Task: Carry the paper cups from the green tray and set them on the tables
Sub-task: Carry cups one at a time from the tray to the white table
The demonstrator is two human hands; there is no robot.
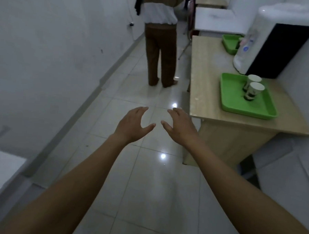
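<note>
At right of frame, two upright paper cups (pixel 254 88) stand touching inside the green tray (pixel 233 101) on the tabletop (pixel 206 74).

Partly hidden behind the dispenser (pixel 256 43): second green tray (pixel 229 42) at far edge of surface (pixel 206 74). Blurred beyond reading: print on paper cups (pixel 253 91). Cut off at top edge: upper body of standing person (pixel 161 45).

A narrow, dim room runs ahead. Its glossy pale tiled floor (pixel 135 119) shows small bright spots of reflected light. A plain white wall (pixel 46 48) with a grey skirting strip lines the left side. On the right is a wooden tabletop (pixel 206 74) with a white water dispenser (pixel 258 38) standing on it, and a white table (pixel 219 20) beyond. A person in brown trousers (pixel 160 51) stands in the aisle, facing away.
</note>
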